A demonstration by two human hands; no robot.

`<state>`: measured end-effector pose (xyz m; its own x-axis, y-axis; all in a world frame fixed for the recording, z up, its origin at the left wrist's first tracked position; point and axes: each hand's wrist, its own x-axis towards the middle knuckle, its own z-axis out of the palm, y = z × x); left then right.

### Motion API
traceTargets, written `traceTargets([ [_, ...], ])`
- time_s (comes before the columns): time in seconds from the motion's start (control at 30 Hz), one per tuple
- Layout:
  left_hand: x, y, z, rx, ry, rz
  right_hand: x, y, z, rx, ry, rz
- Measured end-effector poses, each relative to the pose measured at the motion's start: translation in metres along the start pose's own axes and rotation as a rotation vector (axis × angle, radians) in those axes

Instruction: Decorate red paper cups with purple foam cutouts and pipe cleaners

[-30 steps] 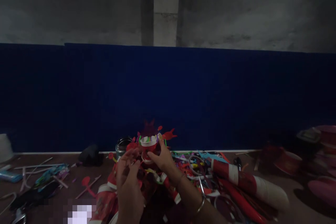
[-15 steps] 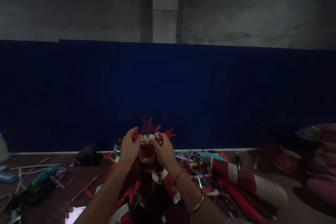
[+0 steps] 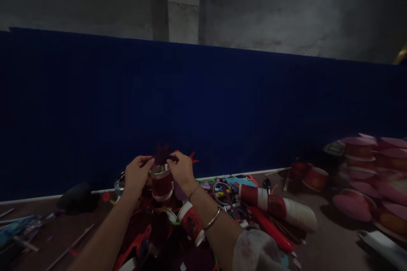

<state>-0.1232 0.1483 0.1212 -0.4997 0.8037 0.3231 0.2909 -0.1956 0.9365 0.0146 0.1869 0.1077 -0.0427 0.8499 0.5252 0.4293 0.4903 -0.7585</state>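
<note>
red cup (image 3: 161, 184) is between left hand (image 3: 137, 175) and right hand (image 3: 182, 172), both pinching dark purple material (image 3: 163, 158) at its rim. to the right, cup stack (image 3: 278, 208) lies sideways.

Cup stack (image 3: 278, 207): paper-like, ridged along your pale rims.
Bangle (image 3: 212, 218): shining, smooth metal on your R wrist.
Wall (image 3: 270, 8): looking rough, matt, concrete-like.
Blue panel (image 3: 203, 110): showing matt, smooth surf.

2 hands (image 3: 159, 175) pinch pieces above a red cup (image 3: 162, 183).
</note>
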Motion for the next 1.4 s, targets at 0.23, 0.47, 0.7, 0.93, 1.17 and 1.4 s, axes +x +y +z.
traceTargets([
  [0.23,0.001,-0.005,0.002,-0.161,0.034,-0.111,-0.001,0.008,0.004,0.034,0.008,-0.001],
  [0.47,0.006,0.003,0.005,-0.016,-0.041,-0.040,0.000,0.007,0.003,0.036,0.019,-0.082],
  [0.7,0.008,-0.002,0.016,0.071,0.013,-0.012,-0.006,0.008,0.007,0.111,0.109,-0.091],
  [0.93,0.015,-0.015,0.026,0.173,0.014,0.008,-0.013,0.007,0.014,0.226,0.193,-0.047],
  [1.17,0.019,-0.026,0.026,0.213,0.075,0.017,-0.017,0.006,0.015,0.267,0.242,-0.016],
  [1.4,0.015,-0.017,0.017,0.196,0.032,0.067,-0.020,0.008,0.003,0.167,0.115,-0.091],
])
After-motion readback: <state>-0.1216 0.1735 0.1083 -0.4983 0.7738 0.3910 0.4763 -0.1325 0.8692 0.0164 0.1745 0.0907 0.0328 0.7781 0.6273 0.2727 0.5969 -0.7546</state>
